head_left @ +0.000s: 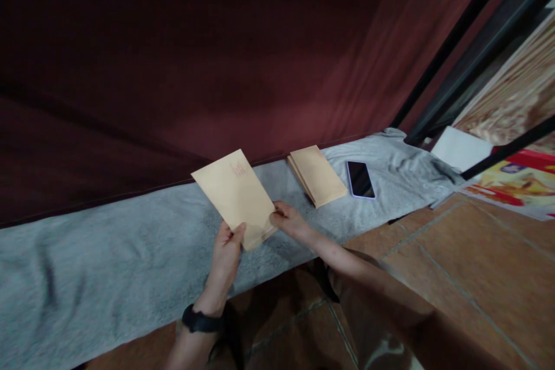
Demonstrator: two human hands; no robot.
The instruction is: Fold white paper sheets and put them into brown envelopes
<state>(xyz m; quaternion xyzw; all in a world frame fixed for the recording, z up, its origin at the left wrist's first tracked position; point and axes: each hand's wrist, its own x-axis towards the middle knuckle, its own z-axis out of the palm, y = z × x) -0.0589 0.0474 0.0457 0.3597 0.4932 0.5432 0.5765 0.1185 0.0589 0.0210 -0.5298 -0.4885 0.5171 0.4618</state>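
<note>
A tan paper envelope (236,193) with faint red print near its far corner is held up over a grey cloth. My left hand (228,248) pinches its near left edge, thumb on top. At the near right edge, my right hand (290,221) grips the same envelope between thumb and fingers. The fingers beneath the paper are hidden on both sides. Just right of it, a small stack of similar envelopes (318,176) lies on the cloth. A dark watch (202,319) is on my left wrist.
The grey cloth (108,254) covers a long, low surface. A phone (360,179) in a pale purple case lies right of the stack. Behind rises a dark red curtain (217,69). Black metal bars (459,58) and a printed colourful box (515,182) stand at right, above floor tiles (477,260).
</note>
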